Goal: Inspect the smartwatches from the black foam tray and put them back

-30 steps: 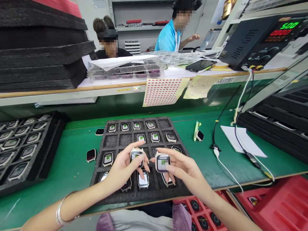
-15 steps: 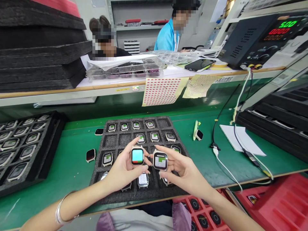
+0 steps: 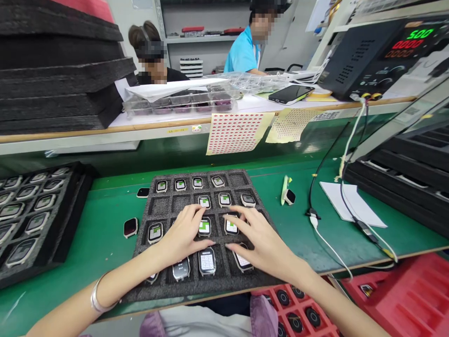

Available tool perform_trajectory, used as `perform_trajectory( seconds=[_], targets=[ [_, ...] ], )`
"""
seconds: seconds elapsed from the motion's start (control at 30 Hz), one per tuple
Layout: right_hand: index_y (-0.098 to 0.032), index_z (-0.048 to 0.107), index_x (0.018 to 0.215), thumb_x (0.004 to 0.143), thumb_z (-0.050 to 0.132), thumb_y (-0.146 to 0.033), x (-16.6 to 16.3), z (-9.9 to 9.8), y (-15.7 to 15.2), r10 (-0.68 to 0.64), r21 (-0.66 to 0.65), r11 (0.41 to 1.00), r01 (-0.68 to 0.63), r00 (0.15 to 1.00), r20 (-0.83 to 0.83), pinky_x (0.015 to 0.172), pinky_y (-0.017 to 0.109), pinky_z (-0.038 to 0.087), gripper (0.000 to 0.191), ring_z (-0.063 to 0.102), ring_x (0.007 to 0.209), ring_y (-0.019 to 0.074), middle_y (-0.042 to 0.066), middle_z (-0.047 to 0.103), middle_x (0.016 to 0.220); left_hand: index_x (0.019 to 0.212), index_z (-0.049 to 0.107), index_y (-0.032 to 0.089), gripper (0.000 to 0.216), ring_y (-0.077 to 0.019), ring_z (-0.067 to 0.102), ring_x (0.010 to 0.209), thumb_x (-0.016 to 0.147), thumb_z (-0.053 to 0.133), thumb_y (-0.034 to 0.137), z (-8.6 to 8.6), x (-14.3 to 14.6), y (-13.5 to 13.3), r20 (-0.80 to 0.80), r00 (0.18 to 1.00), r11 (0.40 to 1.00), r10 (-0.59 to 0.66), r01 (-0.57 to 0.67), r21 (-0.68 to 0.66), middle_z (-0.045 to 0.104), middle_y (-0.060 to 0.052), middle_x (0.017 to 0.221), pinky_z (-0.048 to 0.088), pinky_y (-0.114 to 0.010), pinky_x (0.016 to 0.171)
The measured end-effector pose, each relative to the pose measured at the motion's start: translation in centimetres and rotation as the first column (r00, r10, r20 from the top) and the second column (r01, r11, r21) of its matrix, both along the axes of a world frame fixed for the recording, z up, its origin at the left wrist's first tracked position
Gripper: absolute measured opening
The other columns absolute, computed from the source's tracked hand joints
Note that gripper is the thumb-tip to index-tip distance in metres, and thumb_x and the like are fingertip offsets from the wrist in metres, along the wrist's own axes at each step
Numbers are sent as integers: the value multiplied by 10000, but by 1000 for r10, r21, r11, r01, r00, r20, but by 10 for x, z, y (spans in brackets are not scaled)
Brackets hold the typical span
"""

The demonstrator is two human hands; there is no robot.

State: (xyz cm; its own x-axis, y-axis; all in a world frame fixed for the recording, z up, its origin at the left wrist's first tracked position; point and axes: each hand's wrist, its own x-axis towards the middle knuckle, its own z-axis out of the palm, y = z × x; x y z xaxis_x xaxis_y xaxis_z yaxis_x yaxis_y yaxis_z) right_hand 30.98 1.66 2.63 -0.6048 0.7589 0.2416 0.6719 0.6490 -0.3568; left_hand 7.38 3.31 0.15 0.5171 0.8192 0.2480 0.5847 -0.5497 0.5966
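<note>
A dark foam tray [image 3: 162, 206] lies on the green bench, with several small square smartwatch bodies in its cells. My left hand [image 3: 184, 234] is down on the tray's middle row, thumb and forefinger closed round a watch with a green-and-white screen [image 3: 204, 227] that sits in a cell. My right hand [image 3: 261, 241] is beside it, its fingers closed the same way round the neighbouring watch [image 3: 230, 225]. More watches lie in the front row under my palms [image 3: 207, 261]. A silver bangle [image 3: 96, 296] is on my left wrist.
A second foam tray of watches [image 3: 31, 215] sits at the left, with two loose watches [image 3: 130, 227] between the trays. At the right are cables [image 3: 317, 220], white paper [image 3: 351, 202] and a green pen [image 3: 285, 187]. Red trays [image 3: 403, 290] stand below. Two people sit beyond the shelf.
Both hands held a watch raised above the tray with the screens facing me. They have come down, and the two watches now sit in adjacent middle-row cells.
</note>
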Motion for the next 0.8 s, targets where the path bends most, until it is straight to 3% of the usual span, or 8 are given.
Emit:
perform_trajectory(
  seconds=[0.1,0.2,0.33,0.47,0.57,0.67,0.8],
  targets=[
    [-187,581,1015,752,713,-418,-5,6,-22,154,-52,987,-152,987,50,823,419,433,374,485,994,274,118,514,1137,1304,405,219,580,-325,442,1185,782,645,301,10,-10,-6,-32,999,1000,-11,11,12,474,-143,1258,394,-522,982],
    [-179,569,860,744,733,-363,-10,-1,-40,251,-19,968,-252,950,184,709,348,402,272,488,851,231,78,549,988,1267,426,235,493,-299,449,1178,803,592,231,24,-29,-18,-93,996,999,-3,-1,-35,469,-119,1256,401,-490,987],
    [-173,542,774,826,645,-255,-9,-24,-41,201,133,964,-229,960,196,639,320,334,141,459,750,196,58,546,891,1255,412,249,450,-285,454,1180,827,553,233,39,-63,-34,-209,977,990,34,-62,-130,460,-98,1269,422,-447,973],
    [-161,546,774,837,634,-247,-7,-35,-23,72,217,971,-96,991,116,671,342,347,139,473,795,223,87,554,901,1280,356,227,469,-293,450,1184,845,528,269,40,-90,-42,-317,943,983,100,-142,-115,462,-108,1285,410,-449,972],
    [-165,564,842,821,663,-296,-2,-22,-8,88,114,989,-96,994,70,741,356,382,166,490,890,242,103,558,986,1204,429,208,372,-295,495,1096,839,500,212,36,-98,-44,-422,901,985,104,-152,-82,501,-109,1216,430,-451,906],
    [-177,573,923,882,566,-259,16,2,4,101,55,993,-105,993,65,799,363,389,92,499,942,238,96,558,1006,1086,530,202,272,-280,543,965,823,476,154,33,-99,-45,-525,848,988,76,-134,-73,548,-97,1095,453,-417,805],
    [-195,584,937,855,562,-253,55,23,19,11,-6,1000,-10,973,232,824,408,382,103,502,1006,280,97,552,1064,1115,546,203,300,-259,565,912,832,464,146,33,-99,-46,-565,825,992,33,-94,-79,571,-94,1046,448,-382,786]
  ],
)
